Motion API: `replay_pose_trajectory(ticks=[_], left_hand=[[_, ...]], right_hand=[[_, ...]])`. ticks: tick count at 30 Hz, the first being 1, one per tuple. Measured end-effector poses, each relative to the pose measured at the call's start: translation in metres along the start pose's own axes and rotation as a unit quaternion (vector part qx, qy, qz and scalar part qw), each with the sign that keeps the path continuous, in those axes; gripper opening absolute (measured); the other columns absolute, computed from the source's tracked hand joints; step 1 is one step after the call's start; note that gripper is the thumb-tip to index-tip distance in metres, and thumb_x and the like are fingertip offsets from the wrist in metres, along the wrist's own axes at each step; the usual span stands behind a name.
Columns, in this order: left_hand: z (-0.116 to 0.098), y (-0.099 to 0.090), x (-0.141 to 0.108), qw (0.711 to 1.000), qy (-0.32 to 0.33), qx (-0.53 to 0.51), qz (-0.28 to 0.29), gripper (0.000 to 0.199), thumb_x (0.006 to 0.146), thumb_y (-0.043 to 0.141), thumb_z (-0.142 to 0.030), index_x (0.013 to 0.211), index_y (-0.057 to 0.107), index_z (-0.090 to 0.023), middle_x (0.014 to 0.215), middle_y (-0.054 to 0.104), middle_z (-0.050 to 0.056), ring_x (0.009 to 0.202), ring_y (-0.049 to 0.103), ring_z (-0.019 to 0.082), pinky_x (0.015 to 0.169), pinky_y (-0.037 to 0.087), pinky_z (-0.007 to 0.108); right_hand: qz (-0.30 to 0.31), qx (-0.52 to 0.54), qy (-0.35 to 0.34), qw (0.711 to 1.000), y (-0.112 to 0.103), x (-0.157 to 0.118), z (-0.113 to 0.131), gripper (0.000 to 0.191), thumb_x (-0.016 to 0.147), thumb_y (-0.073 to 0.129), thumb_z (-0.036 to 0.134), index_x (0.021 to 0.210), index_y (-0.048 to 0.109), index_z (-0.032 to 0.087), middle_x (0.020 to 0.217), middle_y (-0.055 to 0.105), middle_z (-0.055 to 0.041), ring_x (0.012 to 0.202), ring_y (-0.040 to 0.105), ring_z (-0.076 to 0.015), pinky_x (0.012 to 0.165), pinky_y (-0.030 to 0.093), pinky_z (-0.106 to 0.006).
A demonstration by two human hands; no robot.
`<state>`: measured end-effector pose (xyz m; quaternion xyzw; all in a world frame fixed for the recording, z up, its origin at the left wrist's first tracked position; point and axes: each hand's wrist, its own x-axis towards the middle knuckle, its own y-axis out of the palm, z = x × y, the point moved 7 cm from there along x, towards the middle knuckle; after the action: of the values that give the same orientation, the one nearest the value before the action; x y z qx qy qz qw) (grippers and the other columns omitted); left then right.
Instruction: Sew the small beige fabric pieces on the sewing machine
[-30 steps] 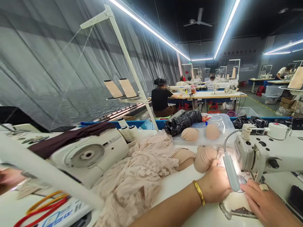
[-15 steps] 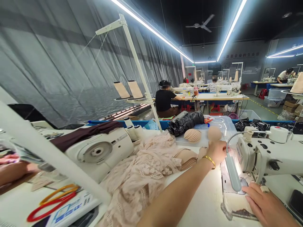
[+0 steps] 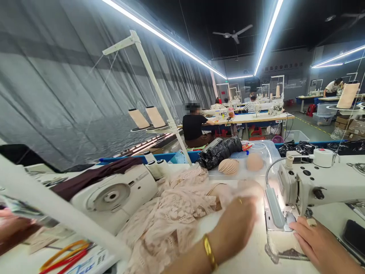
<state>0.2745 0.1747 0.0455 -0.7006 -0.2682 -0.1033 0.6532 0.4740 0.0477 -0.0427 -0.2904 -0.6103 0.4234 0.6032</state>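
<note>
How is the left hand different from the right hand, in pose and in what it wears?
The left hand is curled and blurred, while the right hand is sharp, its fingers stretched toward the metal plate of the sewing machine.
The left hand has a gold bracelet at its wrist; the right hand shows no bracelet, but wears a broad, pale ring.
Both hands are bare, with their backs up.

Center: lace fabric [image 3: 176,205] on the desk [image 3: 251,251], between one sewing machine [image 3: 114,194], left, and another [image 3: 322,182], right.
</note>
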Motion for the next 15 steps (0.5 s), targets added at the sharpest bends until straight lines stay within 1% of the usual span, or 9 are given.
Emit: replay_pose_trajectory(ticks=[1,2,4,5,7,9,10,12,15], left_hand=[[-0.015,0.021,-0.017,0.998,0.043,0.005,0.047,0.014,0.101,0.051,-0.017,0.102,0.064,-0.021,0.119,0.076,0.011,0.105,0.069,0.024,0.098,0.054,0.037],[-0.027,0.039,-0.03,0.994,0.075,0.019,0.076,0.007,0.1,0.057,-0.023,0.101,0.063,-0.021,0.117,0.076,0.012,0.108,0.069,0.025,0.097,0.055,0.037],[-0.035,0.067,-0.04,0.991,0.065,0.041,0.112,0.006,0.096,0.065,-0.025,0.098,0.062,-0.02,0.105,0.076,0.009,0.098,0.07,0.026,0.088,0.056,0.037],[-0.036,0.075,-0.038,0.99,0.051,0.043,0.121,0.008,0.094,0.067,-0.023,0.099,0.061,-0.02,0.1,0.075,0.007,0.092,0.07,0.025,0.083,0.056,0.036],[-0.036,0.08,-0.025,0.991,0.028,0.037,0.124,0.013,0.089,0.068,-0.017,0.099,0.06,-0.02,0.093,0.073,0.004,0.082,0.067,0.022,0.073,0.053,0.034],[-0.039,0.078,-0.008,0.992,0.028,0.039,0.119,0.015,0.085,0.07,-0.015,0.094,0.059,-0.021,0.091,0.072,0.004,0.078,0.065,0.022,0.068,0.05,0.034],[-0.04,0.077,-0.001,0.992,0.035,0.041,0.116,0.014,0.084,0.07,-0.016,0.089,0.058,-0.021,0.09,0.071,0.005,0.077,0.064,0.022,0.067,0.05,0.034],[-0.044,0.076,0.01,0.992,0.045,0.026,0.112,0.014,0.085,0.069,-0.016,0.084,0.056,-0.022,0.086,0.069,0.006,0.076,0.063,0.023,0.067,0.05,0.034],[-0.047,0.078,0.016,0.994,0.04,-0.033,0.1,0.009,0.089,0.065,-0.015,0.093,0.062,-0.022,0.094,0.071,0.009,0.083,0.067,0.025,0.073,0.055,0.036]], right_hand=[[0.005,0.005,0.008,1.0,0.0,0.001,0.0,0.034,0.11,0.038,0.025,0.114,0.071,0.024,0.097,0.077,-0.0095,0.079,0.073,-0.0256,0.063,0.06,-0.036],[0.013,0.013,0.015,1.0,0.0,0.001,0.001,0.034,0.11,0.037,0.024,0.113,0.071,0.025,0.094,0.076,-0.0086,0.077,0.072,-0.0251,0.062,0.06,-0.036],[0.031,0.035,0.019,0.999,0.001,0.001,0.003,0.033,0.11,0.038,0.023,0.109,0.071,0.026,0.091,0.073,-0.0062,0.076,0.071,-0.0236,0.064,0.059,-0.035],[0.032,0.044,0.01,0.998,0.0,0.001,0.005,0.032,0.109,0.039,0.022,0.11,0.071,0.026,0.092,0.073,-0.0056,0.078,0.072,-0.023,0.066,0.06,-0.034],[0.021,0.053,-0.021,0.998,-0.003,0.0,0.01,0.03,0.106,0.045,0.019,0.117,0.071,0.027,0.102,0.075,-0.006,0.084,0.074,-0.0229,0.071,0.062,-0.034],[0.009,0.053,-0.042,0.998,-0.006,-0.001,0.013,0.034,0.102,0.05,0.017,0.127,0.07,0.031,0.111,0.076,-0.006,0.09,0.075,-0.0231,0.074,0.063,-0.033],[0.013,0.056,-0.044,0.997,-0.006,-0.001,0.014,0.037,0.101,0.052,0.017,0.13,0.069,0.032,0.112,0.076,-0.0054,0.091,0.075,-0.0229,0.074,0.063,-0.032],[0.027,0.066,-0.035,0.997,-0.006,0.0,0.013,0.037,0.101,0.052,0.017,0.128,0.07,0.034,0.109,0.075,-0.0036,0.091,0.076,-0.0216,0.074,0.064,-0.03],[0.03,0.073,-0.028,0.997,-0.007,0.002,0.012,0.033,0.103,0.051,0.018,0.125,0.071,0.033,0.105,0.075,-0.0039,0.089,0.076,-0.0215,0.074,0.064,-0.031]])
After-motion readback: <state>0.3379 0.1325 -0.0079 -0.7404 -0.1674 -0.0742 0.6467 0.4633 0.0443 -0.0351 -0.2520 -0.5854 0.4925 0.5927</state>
